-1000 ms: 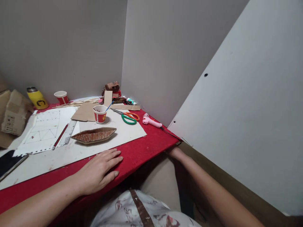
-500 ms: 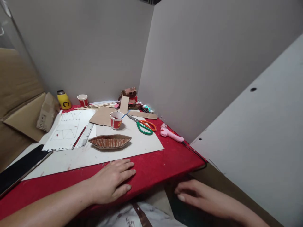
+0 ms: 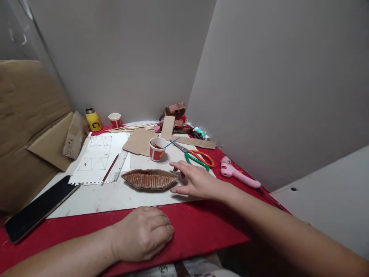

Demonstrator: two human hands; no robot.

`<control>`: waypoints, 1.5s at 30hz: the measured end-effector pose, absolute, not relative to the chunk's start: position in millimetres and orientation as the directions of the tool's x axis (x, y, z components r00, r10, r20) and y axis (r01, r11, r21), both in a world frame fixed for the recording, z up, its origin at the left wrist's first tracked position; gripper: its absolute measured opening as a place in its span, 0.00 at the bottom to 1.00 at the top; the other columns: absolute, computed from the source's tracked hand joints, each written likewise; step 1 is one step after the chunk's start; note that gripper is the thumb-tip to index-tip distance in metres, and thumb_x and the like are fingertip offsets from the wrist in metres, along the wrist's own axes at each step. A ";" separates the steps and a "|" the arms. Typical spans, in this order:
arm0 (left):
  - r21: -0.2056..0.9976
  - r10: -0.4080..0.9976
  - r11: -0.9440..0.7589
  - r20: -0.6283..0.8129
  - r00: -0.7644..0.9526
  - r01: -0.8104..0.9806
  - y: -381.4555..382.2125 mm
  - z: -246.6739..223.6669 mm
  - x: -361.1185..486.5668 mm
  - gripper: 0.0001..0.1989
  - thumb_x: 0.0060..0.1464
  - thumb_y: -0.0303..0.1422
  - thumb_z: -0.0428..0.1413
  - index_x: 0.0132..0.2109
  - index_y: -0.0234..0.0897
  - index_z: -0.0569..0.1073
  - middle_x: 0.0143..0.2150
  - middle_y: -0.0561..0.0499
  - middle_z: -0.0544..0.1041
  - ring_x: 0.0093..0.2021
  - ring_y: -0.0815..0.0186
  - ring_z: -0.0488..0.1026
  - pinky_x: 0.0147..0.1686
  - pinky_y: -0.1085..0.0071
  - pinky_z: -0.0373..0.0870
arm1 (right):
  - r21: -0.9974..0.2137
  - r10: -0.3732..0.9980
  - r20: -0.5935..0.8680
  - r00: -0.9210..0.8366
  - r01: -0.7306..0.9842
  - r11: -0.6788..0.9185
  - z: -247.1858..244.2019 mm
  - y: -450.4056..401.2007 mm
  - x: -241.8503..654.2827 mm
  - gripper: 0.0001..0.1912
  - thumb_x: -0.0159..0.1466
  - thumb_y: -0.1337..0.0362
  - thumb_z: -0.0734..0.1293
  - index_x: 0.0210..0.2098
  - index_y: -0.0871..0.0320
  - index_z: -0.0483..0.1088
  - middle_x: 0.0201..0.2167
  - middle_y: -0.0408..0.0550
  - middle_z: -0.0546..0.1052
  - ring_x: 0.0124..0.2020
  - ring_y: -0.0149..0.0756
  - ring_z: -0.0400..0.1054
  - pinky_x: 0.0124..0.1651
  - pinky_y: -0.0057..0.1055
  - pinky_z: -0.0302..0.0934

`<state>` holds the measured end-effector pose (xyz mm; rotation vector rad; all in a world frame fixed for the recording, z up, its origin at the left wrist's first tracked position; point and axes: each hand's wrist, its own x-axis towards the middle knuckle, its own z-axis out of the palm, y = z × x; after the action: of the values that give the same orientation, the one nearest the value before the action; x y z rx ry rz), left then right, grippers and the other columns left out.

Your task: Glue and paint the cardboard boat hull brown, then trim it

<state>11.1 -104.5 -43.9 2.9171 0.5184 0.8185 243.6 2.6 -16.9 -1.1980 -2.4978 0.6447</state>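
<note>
A small cardboard boat (image 3: 150, 180) with reddish-brown ribbed strips inside lies on the white sheet. My right hand (image 3: 198, 181) reaches to its right-hand tip, thumb and fingers apart on either side; whether a fingertip touches the cardboard I cannot tell. My left hand (image 3: 144, 234) rests curled in a fist on the red table cover (image 3: 198, 227), in front of the boat, with nothing showing in it. Behind the boat stands a paper cup (image 3: 157, 153) of brown paint with a blue stick leaning in it. Scissors (image 3: 198, 158) with green and orange handles lie beyond my right hand.
A pink glue gun (image 3: 239, 175) with a cord lies at the right edge. To the left are a phone (image 3: 40, 207), a drawing (image 3: 98, 156), a pencil (image 3: 110, 169) and a ruler (image 3: 118, 166). Cardboard pieces (image 3: 140, 141), wooden sticks (image 3: 135, 127) and a yellow bottle (image 3: 93, 120) sit farther back.
My right hand has come up from below the table edge to the boat's right tip. My left hand has curled from flat into a fist. The view has shifted left.
</note>
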 end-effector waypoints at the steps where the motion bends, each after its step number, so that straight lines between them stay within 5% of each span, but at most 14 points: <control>1: 0.153 0.335 -0.942 0.490 0.805 0.299 -104.4 -43.8 10.9 0.10 0.63 0.26 0.48 0.47 0.33 0.72 0.34 0.43 0.80 0.36 0.62 0.79 0.40 0.67 0.76 | -0.499 0.779 0.060 -0.624 0.657 0.565 -19.6 4.7 241.0 0.45 0.53 0.50 0.74 0.65 0.61 0.61 0.61 0.64 0.69 0.59 0.57 0.66 0.61 0.51 0.60; 6: 0.179 0.354 -0.935 0.458 0.815 0.305 -101.7 -46.3 10.5 0.09 0.62 0.27 0.49 0.47 0.33 0.72 0.32 0.45 0.79 0.35 0.62 0.78 0.38 0.68 0.76 | -0.476 0.752 0.003 -0.659 0.661 0.581 -32.0 11.1 240.5 0.51 0.54 0.49 0.73 0.69 0.62 0.54 0.68 0.65 0.60 0.68 0.57 0.56 0.67 0.51 0.53; 25: 0.235 0.456 -0.889 0.384 0.803 0.393 -96.4 -52.5 7.5 0.09 0.64 0.31 0.49 0.46 0.35 0.72 0.33 0.45 0.79 0.34 0.64 0.77 0.36 0.69 0.75 | -0.501 0.744 -0.066 -0.665 0.667 0.552 -34.1 16.8 260.7 0.49 0.58 0.53 0.70 0.72 0.60 0.48 0.64 0.60 0.68 0.62 0.54 0.66 0.62 0.46 0.61; 40: 0.182 0.458 -0.889 0.397 0.795 0.420 -91.3 -63.7 9.7 0.09 0.65 0.35 0.51 0.41 0.36 0.73 0.30 0.51 0.78 0.29 0.67 0.74 0.28 0.70 0.70 | -0.476 0.704 -0.033 -0.709 0.630 0.613 -49.5 21.7 271.5 0.45 0.62 0.51 0.68 0.73 0.53 0.46 0.68 0.58 0.63 0.64 0.55 0.63 0.63 0.51 0.61; 45: 0.233 0.491 -0.871 0.375 0.786 0.432 -90.3 -73.2 7.6 0.12 0.68 0.40 0.50 0.42 0.37 0.73 0.31 0.50 0.79 0.31 0.68 0.75 0.32 0.74 0.71 | -0.484 0.712 -0.088 -0.697 0.655 0.581 -49.9 24.7 274.4 0.45 0.63 0.51 0.66 0.73 0.52 0.43 0.67 0.57 0.64 0.65 0.54 0.62 0.64 0.52 0.60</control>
<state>7.6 -90.3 -73.2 2.8404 0.7376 0.6521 274.4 24.7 -49.9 -1.1672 -2.6890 0.7511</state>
